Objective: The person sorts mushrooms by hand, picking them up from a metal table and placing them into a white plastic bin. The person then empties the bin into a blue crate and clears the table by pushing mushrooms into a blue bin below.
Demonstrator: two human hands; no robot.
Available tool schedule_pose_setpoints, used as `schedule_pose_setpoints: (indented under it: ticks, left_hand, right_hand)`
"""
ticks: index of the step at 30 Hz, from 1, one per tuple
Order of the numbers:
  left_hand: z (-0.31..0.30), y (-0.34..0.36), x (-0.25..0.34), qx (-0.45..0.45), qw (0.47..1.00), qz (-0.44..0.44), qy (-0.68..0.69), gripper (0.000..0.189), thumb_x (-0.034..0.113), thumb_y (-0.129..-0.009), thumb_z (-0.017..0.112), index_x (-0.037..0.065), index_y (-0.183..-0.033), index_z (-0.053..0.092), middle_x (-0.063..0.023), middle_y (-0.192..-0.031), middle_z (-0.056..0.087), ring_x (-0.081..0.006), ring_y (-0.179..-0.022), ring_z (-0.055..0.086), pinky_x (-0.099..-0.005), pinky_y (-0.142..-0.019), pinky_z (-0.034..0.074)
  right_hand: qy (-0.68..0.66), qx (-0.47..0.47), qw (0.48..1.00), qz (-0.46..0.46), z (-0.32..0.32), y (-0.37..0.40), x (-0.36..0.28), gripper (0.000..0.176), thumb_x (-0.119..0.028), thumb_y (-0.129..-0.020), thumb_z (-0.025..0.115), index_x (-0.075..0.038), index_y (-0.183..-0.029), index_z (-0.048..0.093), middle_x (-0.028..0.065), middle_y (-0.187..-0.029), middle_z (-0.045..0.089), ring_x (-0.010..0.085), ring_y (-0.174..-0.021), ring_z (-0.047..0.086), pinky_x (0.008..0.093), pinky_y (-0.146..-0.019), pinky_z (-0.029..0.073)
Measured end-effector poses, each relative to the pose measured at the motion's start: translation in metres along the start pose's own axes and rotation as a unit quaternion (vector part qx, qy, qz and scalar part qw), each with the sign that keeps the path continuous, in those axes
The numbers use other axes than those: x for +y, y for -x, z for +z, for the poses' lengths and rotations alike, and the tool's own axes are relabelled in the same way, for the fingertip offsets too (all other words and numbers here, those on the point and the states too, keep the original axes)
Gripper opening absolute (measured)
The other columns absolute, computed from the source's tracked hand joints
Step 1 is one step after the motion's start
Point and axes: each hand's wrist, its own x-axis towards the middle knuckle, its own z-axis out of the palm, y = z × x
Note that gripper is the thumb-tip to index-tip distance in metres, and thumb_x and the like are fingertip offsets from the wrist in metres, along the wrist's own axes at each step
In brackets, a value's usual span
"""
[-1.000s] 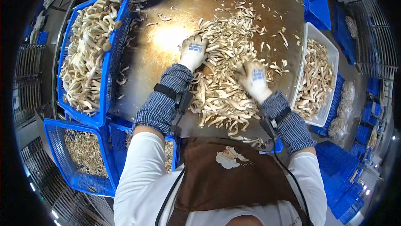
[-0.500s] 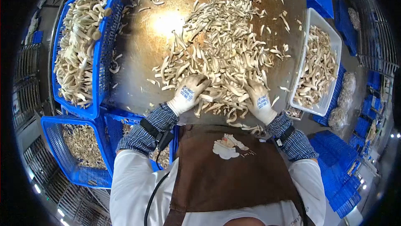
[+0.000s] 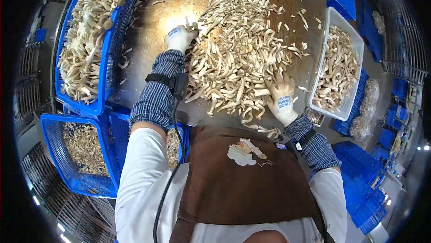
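A dark brown cloth apron (image 3: 238, 175) is lying nearest the view, just below the right fingers. The white-gloved right hand (image 3: 282, 101) is pressing onto the near right edge of a loose pile of pale, sliced mushroom pieces (image 3: 242, 59), its fingers spreading apart. To the left of those fingers, two blue plastic crates, one holding small brownish scraps (image 3: 56, 144) and one beside it (image 3: 119, 131), are sitting beyond the near edge of the brown-stained metal table (image 3: 146, 63).

Farther out, the white-gloved left hand (image 3: 179, 39) is curling at the pile's left edge, its fingers bending inward (whether they are clamping a piece, I cannot tell). By my reading, the hands are working the pile from two sides; the next move seems to be calling for low, light fingers. Right of the right fingers, one white plastic bin (image 3: 329, 113) is holding more slices; left of the left fingers, one tall-sided blue crate (image 3: 114, 50) is holding whole, long-stemmed mushrooms (image 3: 83, 50).

I am counting two hands, one pile and one white bin; the slices are overlapping too much for counting.
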Motion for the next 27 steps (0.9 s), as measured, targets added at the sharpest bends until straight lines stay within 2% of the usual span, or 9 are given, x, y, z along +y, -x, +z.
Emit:
schedule_pose_setpoints:
  ticks: [3,7,8,10,12,15,22,24,27]
  left_hand:
    - [-0.001,-0.001,0.012,0.000,0.997,0.020,0.077,0.048,0.038,-0.082,0.072,-0.004,-0.105,0.070,-0.0201,-0.100,0.074,-0.0332,-0.098,0.071,-0.0411,-0.087,0.052]
    - [-0.011,0.017,0.003,0.102,0.907,0.074,0.401,0.028,0.011,-0.085,0.068,-0.005,-0.108,0.065,-0.0117,-0.089,0.070,-0.0197,-0.077,0.067,-0.0331,-0.065,0.052]
    - [-0.015,0.024,-0.002,0.047,0.879,0.045,0.473,0.041,0.012,-0.088,0.066,-0.009,-0.122,0.057,-0.0134,-0.109,0.068,-0.0190,-0.096,0.062,-0.0304,-0.086,0.049]
    - [-0.025,0.039,-0.024,-0.002,0.884,0.096,0.458,0.045,0.008,-0.089,0.062,-0.011,-0.128,0.050,-0.0148,-0.114,0.066,-0.0202,-0.101,0.061,-0.0305,-0.089,0.048]
    - [-0.004,0.076,-0.044,0.065,0.891,0.137,0.429,0.035,0.009,-0.091,0.060,-0.010,-0.120,0.057,-0.0131,-0.108,0.068,-0.0221,-0.097,0.064,-0.0344,-0.087,0.051]
    - [0.030,0.148,-0.075,0.049,0.971,0.226,0.069,0.045,0.031,-0.083,0.077,0.005,-0.116,0.063,-0.0187,-0.089,0.069,-0.0341,-0.082,0.070,-0.0456,-0.069,0.056]
    - [0.078,0.204,-0.076,-0.016,0.959,0.273,0.069,0.034,0.012,-0.077,0.073,0.003,-0.108,0.064,-0.0151,-0.090,0.066,-0.0344,-0.082,0.066,-0.0436,-0.074,0.054]
    - [0.070,0.200,-0.069,-0.025,0.922,0.223,0.317,0.028,0.003,-0.080,0.067,0.001,-0.108,0.061,-0.0120,-0.085,0.065,-0.0289,-0.076,0.065,-0.0397,-0.070,0.053]
    - [0.025,0.201,-0.037,-0.078,0.859,0.110,0.494,0.025,-0.001,-0.085,0.061,0.001,-0.111,0.061,-0.0094,-0.084,0.064,-0.0207,-0.075,0.065,-0.0337,-0.064,0.053]
  right_hand:
    - [-0.125,0.019,0.979,-0.158,0.001,-0.011,-0.007,0.053,-0.010,-0.068,0.076,-0.010,-0.119,0.064,0.0098,-0.124,0.061,0.0290,-0.114,0.056,0.0455,-0.100,0.046]
    - [-0.009,0.001,0.944,-0.331,0.018,-0.048,-0.041,0.039,-0.014,-0.083,0.059,-0.008,-0.121,0.063,0.0085,-0.121,0.063,0.0278,-0.127,0.052,0.0493,-0.110,0.040]
    - [0.000,0.000,0.948,-0.318,0.028,-0.048,-0.041,0.039,-0.016,-0.081,0.061,-0.009,-0.119,0.063,0.0079,-0.120,0.063,0.0269,-0.126,0.052,0.0489,-0.110,0.040]
    - [0.049,-0.117,0.944,-0.304,0.006,-0.057,-0.044,0.038,-0.016,-0.082,0.061,-0.009,-0.119,0.063,0.0066,-0.115,0.063,0.0270,-0.119,0.054,0.0478,-0.109,0.040]
    - [-0.041,-0.001,0.954,-0.298,0.013,-0.045,-0.028,0.044,-0.019,-0.076,0.071,-0.008,-0.117,0.063,0.0099,-0.105,0.063,0.0287,-0.106,0.057,0.0469,-0.104,0.042]
    - [-0.193,0.020,0.968,-0.158,-0.022,-0.020,-0.016,0.052,-0.008,-0.066,0.079,-0.003,-0.115,0.065,0.0122,-0.104,0.067,0.0327,-0.107,0.062,0.0477,-0.101,0.046]
    - [-0.530,0.168,0.745,0.368,0.043,0.057,0.076,0.029,0.011,-0.083,0.051,0.004,-0.109,0.060,0.0138,-0.098,0.067,0.0202,-0.085,0.064,0.0288,-0.071,0.052]
    - [-0.373,0.132,0.894,0.210,0.019,0.056,0.054,0.019,0.007,-0.085,0.057,0.004,-0.102,0.063,0.0120,-0.094,0.068,0.0178,-0.085,0.065,0.0287,-0.071,0.052]
    - [-0.289,0.070,0.951,0.089,0.003,0.053,0.031,0.038,0.000,-0.075,0.073,-0.004,-0.112,0.068,0.0169,-0.098,0.070,0.0326,-0.091,0.069,0.0389,-0.079,0.055]
